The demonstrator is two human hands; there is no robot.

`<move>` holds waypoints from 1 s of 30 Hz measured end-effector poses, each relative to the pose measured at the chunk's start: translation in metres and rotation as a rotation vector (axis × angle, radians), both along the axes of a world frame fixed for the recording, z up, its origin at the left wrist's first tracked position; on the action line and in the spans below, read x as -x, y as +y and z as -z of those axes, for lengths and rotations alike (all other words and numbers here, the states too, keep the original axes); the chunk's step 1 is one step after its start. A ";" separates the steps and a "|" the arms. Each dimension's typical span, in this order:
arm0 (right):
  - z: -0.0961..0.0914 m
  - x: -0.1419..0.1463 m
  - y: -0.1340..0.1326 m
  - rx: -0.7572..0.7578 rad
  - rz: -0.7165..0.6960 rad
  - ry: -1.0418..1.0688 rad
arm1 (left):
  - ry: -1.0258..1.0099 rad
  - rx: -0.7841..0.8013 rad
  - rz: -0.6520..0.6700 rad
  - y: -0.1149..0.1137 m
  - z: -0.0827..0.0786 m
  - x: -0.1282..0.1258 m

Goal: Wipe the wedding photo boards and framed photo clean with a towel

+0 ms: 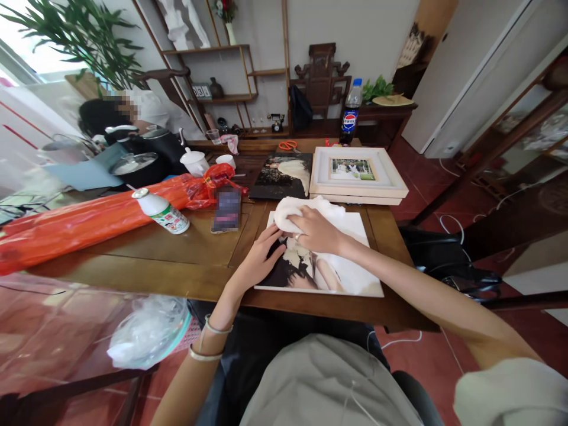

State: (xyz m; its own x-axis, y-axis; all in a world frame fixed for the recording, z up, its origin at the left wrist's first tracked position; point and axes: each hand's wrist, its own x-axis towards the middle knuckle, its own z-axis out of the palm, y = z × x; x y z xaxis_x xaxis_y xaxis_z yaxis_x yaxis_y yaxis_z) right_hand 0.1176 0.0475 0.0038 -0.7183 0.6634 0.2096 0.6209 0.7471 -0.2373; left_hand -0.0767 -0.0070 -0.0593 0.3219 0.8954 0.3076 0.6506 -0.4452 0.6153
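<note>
A large photo print [350, 278] on a white board lies flat at the table's near edge. My right hand [317, 231], a ring on one finger, grips a bunched white cloth [288, 214] and presses it on the print's upper left part. My left hand [261, 257] rests with fingers stretched out along the print's left edge, its fingertips close to the cloth. Part of the picture is hidden under the cloth and my right hand. Just beyond lie a dark photo panel [284, 173] and a white framed photo [359, 173].
On the wooden table [199, 260] are a phone [226, 210], a white spray can [162, 212], a long orange plastic wrap [89, 216], orange scissors [288, 145], a cola bottle [350, 115] and a white teapot [194, 161]. A bin with a plastic bag [148, 328] stands below left. Another person sits at the far left.
</note>
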 end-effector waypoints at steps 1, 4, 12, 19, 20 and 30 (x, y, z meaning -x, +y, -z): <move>-0.001 0.009 0.004 -0.004 -0.011 -0.007 | 0.006 -0.001 -0.007 0.000 0.000 0.000; -0.002 0.021 0.011 -0.003 -0.043 -0.016 | 0.011 -0.007 -0.017 -0.001 0.001 0.000; 0.009 -0.060 0.001 0.044 0.061 -0.027 | -0.022 0.015 0.020 -0.001 -0.001 0.000; 0.011 -0.115 -0.026 -0.028 0.131 -0.020 | -0.028 0.001 0.014 -0.001 0.000 0.000; 0.010 -0.112 -0.038 -0.036 0.074 -0.015 | -0.030 -0.001 0.012 -0.001 0.000 -0.001; 0.009 -0.069 -0.117 0.118 -0.235 -0.006 | -0.063 0.015 0.046 0.002 -0.003 0.002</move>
